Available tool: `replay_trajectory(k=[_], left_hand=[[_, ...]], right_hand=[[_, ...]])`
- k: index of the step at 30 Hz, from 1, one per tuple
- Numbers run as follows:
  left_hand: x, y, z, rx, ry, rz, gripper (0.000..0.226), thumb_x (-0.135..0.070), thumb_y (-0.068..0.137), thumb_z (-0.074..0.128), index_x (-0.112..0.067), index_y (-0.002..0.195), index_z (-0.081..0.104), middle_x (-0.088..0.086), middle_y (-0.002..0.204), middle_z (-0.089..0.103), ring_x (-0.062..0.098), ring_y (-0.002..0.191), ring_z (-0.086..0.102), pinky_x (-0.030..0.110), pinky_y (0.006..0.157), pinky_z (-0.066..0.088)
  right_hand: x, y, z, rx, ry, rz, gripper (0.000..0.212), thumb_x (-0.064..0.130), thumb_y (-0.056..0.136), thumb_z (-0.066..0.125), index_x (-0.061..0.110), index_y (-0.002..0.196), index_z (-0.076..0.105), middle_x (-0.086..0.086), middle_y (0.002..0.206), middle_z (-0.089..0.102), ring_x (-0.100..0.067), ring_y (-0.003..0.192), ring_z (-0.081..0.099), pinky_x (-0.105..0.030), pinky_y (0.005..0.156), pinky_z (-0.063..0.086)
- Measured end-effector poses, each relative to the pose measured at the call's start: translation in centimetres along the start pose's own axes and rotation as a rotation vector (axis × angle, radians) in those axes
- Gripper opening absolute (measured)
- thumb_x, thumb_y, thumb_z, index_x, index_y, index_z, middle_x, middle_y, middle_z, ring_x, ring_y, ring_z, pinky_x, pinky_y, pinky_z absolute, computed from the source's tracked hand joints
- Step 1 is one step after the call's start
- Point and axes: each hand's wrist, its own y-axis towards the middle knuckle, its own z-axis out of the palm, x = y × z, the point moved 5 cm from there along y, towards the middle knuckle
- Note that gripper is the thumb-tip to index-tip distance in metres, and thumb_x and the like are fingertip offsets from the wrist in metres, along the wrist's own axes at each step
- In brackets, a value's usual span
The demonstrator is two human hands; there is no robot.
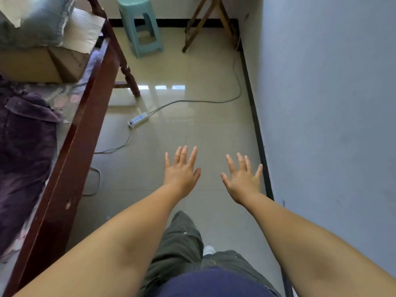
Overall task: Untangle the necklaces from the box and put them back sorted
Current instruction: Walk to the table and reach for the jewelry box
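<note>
tiled floor (192,67) in a narrow room, grey wall (332,103) on the right, dark wood bed frame (85,125) on the left with a cardboard box (42,63) far left on the bed. left hand (181,171) and right hand (243,181) held out over the floor, palms down, fingers (194,156) spread wide, holding nothing. no necklaces in view, so location, heading and long axis can't be told. my read: task not started. can't tell if that box is the necklace box.
</note>
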Motion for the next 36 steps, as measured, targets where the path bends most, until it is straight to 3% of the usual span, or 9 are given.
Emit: replay_trajectory(k=[20,30,36], left_hand=[[3.0,48.3,-13.8,0.002,0.089,0.094,0.062,-0.050,0.096,0.017,-0.027,0.146,-0.014,0.006,0.159,-0.001,0.022,0.145,-0.008,0.053,0.114,-0.006],[0.3,73.3,-20.9,-0.058,0.003,-0.008,0.062,-0.046,0.097,0.021,-0.026,0.147,-0.008,0.007,0.159,0.003,0.022,0.145,-0.004,0.052,0.114,-0.004],[0.3,86.4,-24.4,-0.054,-0.046,-0.061,0.061,-0.047,0.097,0.021,-0.026,0.147,-0.008,0.008,0.159,0.004,0.023,0.145,-0.003,0.052,0.114,-0.003]], right_hand=[[-0.5,45.1,-17.0,0.024,0.113,0.074,0.059,0.048,0.098,0.019,0.033,0.148,-0.007,-0.007,0.160,-0.004,-0.025,0.146,-0.008,-0.062,0.111,-0.006],[-6.3,71.0,-27.5,0.032,0.007,0.010,0.058,0.049,0.097,0.019,0.032,0.148,-0.007,-0.006,0.160,-0.003,-0.023,0.146,-0.006,-0.061,0.112,-0.005],[-5.9,84.7,-31.3,0.071,0.015,-0.029,0.059,0.049,0.097,0.019,0.033,0.148,-0.005,-0.005,0.160,-0.002,-0.023,0.146,-0.006,-0.062,0.111,-0.005]])
